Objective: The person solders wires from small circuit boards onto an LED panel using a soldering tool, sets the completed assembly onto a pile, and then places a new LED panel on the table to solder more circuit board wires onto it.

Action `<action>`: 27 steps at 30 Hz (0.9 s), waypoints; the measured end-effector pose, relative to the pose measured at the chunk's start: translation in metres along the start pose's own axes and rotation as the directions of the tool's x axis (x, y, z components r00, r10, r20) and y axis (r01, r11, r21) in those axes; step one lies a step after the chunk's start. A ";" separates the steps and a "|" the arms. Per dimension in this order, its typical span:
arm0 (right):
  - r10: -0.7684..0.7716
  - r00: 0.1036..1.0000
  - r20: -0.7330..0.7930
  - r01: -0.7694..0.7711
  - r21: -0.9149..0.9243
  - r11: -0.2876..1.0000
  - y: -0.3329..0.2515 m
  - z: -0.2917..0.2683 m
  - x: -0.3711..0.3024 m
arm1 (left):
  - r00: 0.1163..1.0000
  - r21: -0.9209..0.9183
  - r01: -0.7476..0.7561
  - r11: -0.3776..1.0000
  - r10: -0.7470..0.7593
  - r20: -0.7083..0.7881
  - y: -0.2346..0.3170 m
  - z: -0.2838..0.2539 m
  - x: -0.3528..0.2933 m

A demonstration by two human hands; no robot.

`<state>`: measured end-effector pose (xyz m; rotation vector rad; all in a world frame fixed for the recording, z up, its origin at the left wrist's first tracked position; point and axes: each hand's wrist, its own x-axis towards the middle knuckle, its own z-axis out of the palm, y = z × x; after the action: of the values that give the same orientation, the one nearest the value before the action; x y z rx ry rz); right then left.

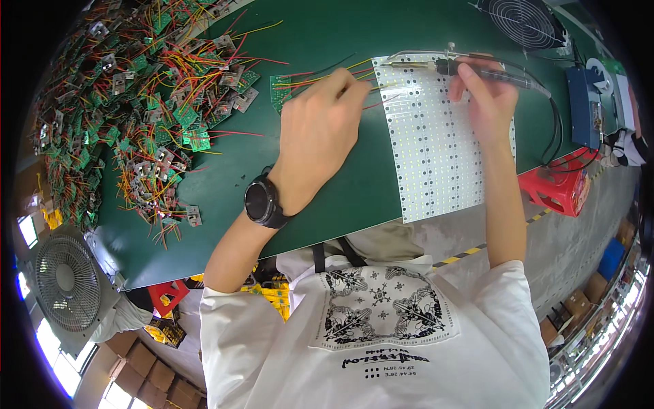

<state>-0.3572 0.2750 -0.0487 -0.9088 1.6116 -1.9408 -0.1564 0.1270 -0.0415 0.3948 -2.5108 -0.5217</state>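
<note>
My left hand (319, 126), with a black watch on its wrist, is closed on several thin wires (363, 71). These lead from a small green circuit board (278, 91) on the hand's left to the upper left edge of a white LED panel (436, 153). My right hand (492, 102) grips a soldering iron (511, 75) above the top of the panel. The iron lies nearly level, its tip pointing left near the panel's upper left corner, close to the wire ends. A thin metal feed tube runs along it. Whether the tip touches the panel I cannot tell.
A large heap of wired circuit boards (136, 102) covers the green table's (320, 34) left side. A round-grilled fan (521, 20) and a blue box-shaped unit (582, 105) are at the right. Black cables hang beside the panel. A red stool (558, 187) stands below the table's right edge.
</note>
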 end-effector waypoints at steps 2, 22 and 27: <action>-0.008 1.000 0.001 0.008 -0.010 1.000 0.001 0.003 -0.001 | 0.999 -0.038 0.008 0.999 -0.010 -0.042 -0.001 0.006 -0.006; 0.087 0.996 -0.005 -0.087 -0.038 0.996 0.002 -0.002 -0.004 | 0.985 -0.126 0.074 0.989 -0.092 -0.147 -0.013 0.013 -0.016; 0.065 0.998 -0.014 -0.065 -0.029 0.997 0.003 -0.001 -0.004 | 0.986 -0.123 0.064 0.990 -0.081 -0.145 -0.013 0.012 -0.016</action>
<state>-0.3554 0.2773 -0.0519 -0.8462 1.6604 -1.8869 -0.1480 0.1249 -0.0637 0.4637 -2.3157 -0.6418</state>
